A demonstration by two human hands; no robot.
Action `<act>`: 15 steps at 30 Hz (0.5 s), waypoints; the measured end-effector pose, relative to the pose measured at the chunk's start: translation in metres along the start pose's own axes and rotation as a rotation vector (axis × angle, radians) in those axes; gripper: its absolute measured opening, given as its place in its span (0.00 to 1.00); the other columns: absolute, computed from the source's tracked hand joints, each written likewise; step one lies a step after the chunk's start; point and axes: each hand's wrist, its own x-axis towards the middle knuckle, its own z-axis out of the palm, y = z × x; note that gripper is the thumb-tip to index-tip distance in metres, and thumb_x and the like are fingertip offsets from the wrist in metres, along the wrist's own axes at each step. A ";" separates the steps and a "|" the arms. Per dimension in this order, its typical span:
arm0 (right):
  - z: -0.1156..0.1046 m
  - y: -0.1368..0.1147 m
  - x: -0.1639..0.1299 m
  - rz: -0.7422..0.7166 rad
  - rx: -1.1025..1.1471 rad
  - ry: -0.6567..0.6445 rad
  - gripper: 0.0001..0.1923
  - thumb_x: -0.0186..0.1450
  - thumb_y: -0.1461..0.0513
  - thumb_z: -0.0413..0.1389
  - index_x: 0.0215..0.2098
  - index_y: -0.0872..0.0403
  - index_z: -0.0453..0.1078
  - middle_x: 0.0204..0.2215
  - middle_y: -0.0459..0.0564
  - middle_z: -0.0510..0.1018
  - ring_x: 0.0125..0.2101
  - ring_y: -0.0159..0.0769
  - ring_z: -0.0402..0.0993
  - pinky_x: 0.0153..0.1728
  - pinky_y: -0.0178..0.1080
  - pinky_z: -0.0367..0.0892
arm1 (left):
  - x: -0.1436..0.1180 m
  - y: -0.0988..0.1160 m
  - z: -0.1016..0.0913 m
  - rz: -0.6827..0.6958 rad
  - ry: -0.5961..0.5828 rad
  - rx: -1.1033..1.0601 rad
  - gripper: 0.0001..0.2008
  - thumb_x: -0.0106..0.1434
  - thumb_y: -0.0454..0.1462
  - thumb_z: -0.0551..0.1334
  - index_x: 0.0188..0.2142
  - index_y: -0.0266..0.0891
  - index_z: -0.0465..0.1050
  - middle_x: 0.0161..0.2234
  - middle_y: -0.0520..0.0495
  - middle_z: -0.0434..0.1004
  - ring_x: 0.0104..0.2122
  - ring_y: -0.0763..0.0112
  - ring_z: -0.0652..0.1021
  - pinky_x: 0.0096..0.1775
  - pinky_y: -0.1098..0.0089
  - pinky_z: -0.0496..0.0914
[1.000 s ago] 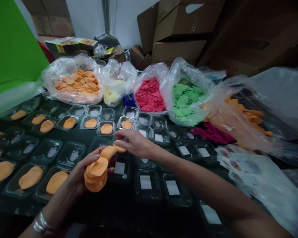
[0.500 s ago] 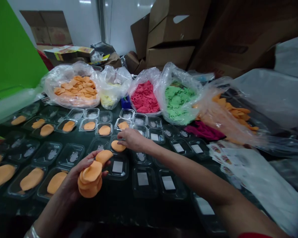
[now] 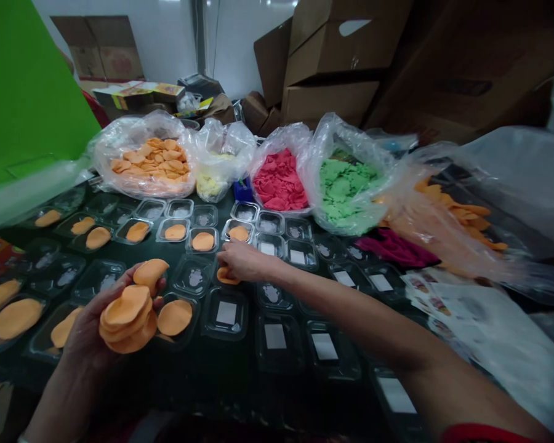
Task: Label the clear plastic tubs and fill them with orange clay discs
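The left hand (image 3: 95,320) cups a fanned stack of orange discs (image 3: 127,311), fingers curled up around its underside and thumb side, with one disc sticking up at the top. The right hand (image 3: 242,259) reaches across the dark table (image 3: 240,394) and pinches a single orange disc (image 3: 226,276) between fingertips and thumb, lowering it at a clear tray (image 3: 226,277) just behind the stack and to its right; whether the disc already touches the tray floor I cannot tell. Taking the stack as landmark: the tray just to its right holds a disc (image 3: 174,317), several trays to its left are filled, and a row beyond it also carries discs. The trays further right of the stack, many showing white labels (image 3: 274,336), hold none, so roughly half the layout looks filled by my judgement. Far behind the stack sit plastic bags of orange pieces (image 3: 150,159), yellow, red (image 3: 278,178) and green pieces (image 3: 344,187), with cardboard boxes (image 3: 337,61) beyond.
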 end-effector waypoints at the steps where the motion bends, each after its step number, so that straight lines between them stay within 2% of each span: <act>1: -0.005 0.001 -0.003 0.002 0.033 0.010 0.09 0.51 0.72 0.61 0.24 0.56 0.66 0.28 0.49 0.71 0.31 0.38 0.66 0.27 0.36 0.52 | -0.002 0.002 -0.004 0.008 0.010 0.011 0.22 0.57 0.26 0.52 0.50 0.38 0.69 0.36 0.41 0.81 0.34 0.58 0.82 0.34 0.62 0.78; 5: -0.043 0.014 -0.021 0.067 0.181 0.134 0.08 0.58 0.71 0.58 0.31 0.56 0.63 0.27 0.44 0.68 0.28 0.32 0.64 0.27 0.33 0.56 | -0.015 0.012 -0.016 0.060 0.072 0.038 0.22 0.61 0.26 0.48 0.52 0.38 0.68 0.35 0.39 0.81 0.27 0.62 0.81 0.28 0.66 0.78; 7: -0.061 0.018 -0.031 0.102 0.239 0.209 0.05 0.62 0.69 0.55 0.34 0.56 0.62 0.29 0.44 0.67 0.29 0.32 0.65 0.29 0.33 0.58 | -0.024 0.014 -0.020 0.086 0.108 0.021 0.21 0.62 0.27 0.48 0.52 0.38 0.68 0.36 0.41 0.82 0.27 0.63 0.81 0.28 0.67 0.78; 9: -0.069 0.013 -0.039 0.107 0.281 0.224 0.05 0.63 0.69 0.54 0.34 0.56 0.62 0.28 0.43 0.67 0.29 0.32 0.65 0.29 0.32 0.59 | -0.030 0.012 -0.021 0.099 0.126 0.015 0.21 0.63 0.27 0.48 0.52 0.39 0.68 0.36 0.42 0.82 0.28 0.64 0.82 0.30 0.67 0.78; 11: -0.062 -0.001 -0.043 0.061 0.321 0.149 0.07 0.61 0.69 0.58 0.31 0.56 0.63 0.26 0.41 0.66 0.28 0.31 0.65 0.29 0.32 0.58 | -0.032 0.007 -0.020 0.087 0.115 0.032 0.21 0.62 0.27 0.49 0.52 0.40 0.68 0.36 0.43 0.82 0.29 0.64 0.82 0.31 0.67 0.78; 15: -0.030 -0.041 -0.042 -0.047 0.322 -0.137 0.08 0.59 0.69 0.62 0.29 0.56 0.66 0.24 0.41 0.67 0.26 0.30 0.63 0.26 0.32 0.54 | -0.025 -0.008 -0.015 0.029 0.094 0.056 0.21 0.57 0.26 0.53 0.48 0.39 0.71 0.35 0.42 0.82 0.30 0.59 0.82 0.31 0.64 0.79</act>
